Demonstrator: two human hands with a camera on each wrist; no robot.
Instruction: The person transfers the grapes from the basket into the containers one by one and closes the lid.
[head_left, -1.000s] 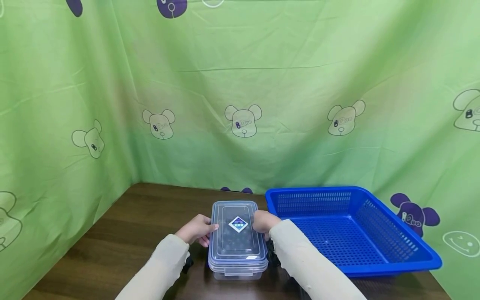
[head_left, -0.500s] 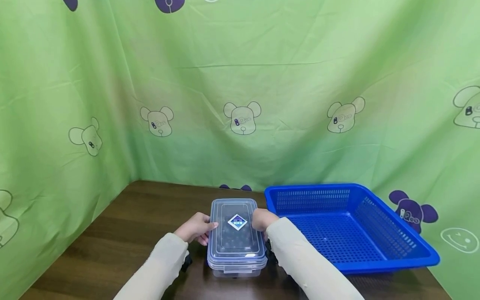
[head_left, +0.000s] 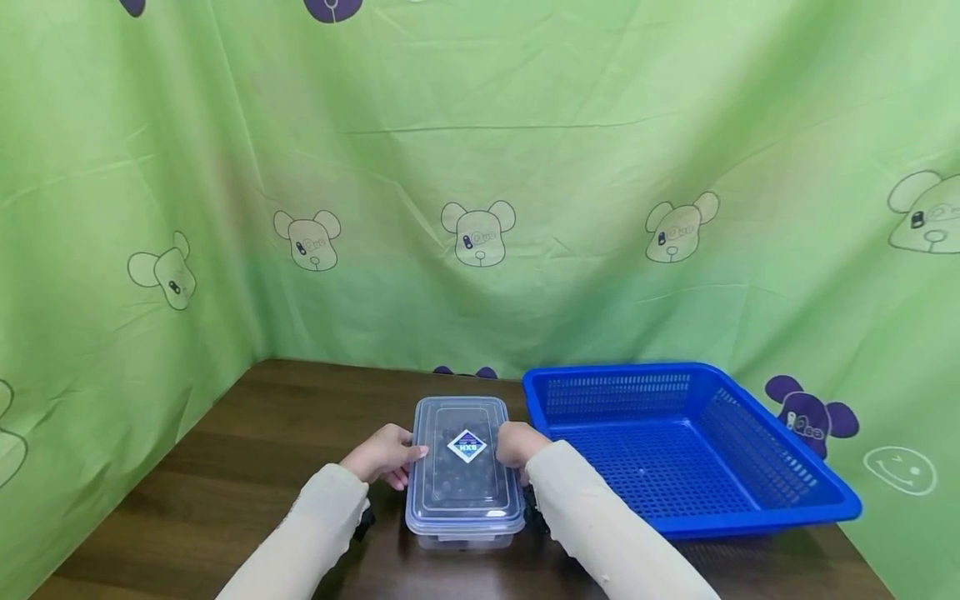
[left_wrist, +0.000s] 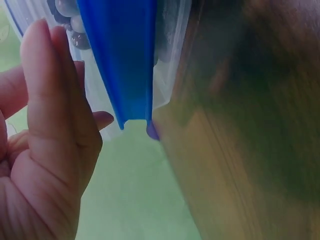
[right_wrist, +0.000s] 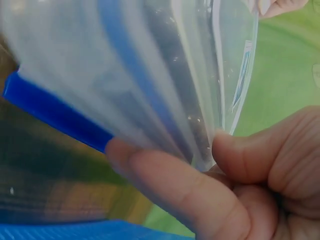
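Note:
A clear plastic food container [head_left: 465, 542] stands on the table, lid [head_left: 450, 492] on top with a blue-white diamond label [head_left: 467, 446]. Round grey and pale shapes [left_wrist: 80, 40] show through its wall in the left wrist view. My left hand [head_left: 382, 454] is at its left side, thumb over the lid's edge, fingers extended along the side beside a blue latch [left_wrist: 122, 60]. My right hand [head_left: 517, 443] pinches the lid's right edge between thumb and bent fingers; the right wrist view has the forefinger's tip at another blue latch [right_wrist: 55, 115]. Both latches stick out from the container.
A large blue slotted basket [head_left: 697, 523] sits to the right of the container, near my right forearm. Dark wood table [head_left: 225, 475] extends to the left. A green curtain with bear prints [head_left: 382, 150] hangs behind.
The whole view has shifted slightly left and up in the frame. Stacked lines at the lid's front edge look closer together now. Both hands stay at the container's sides.

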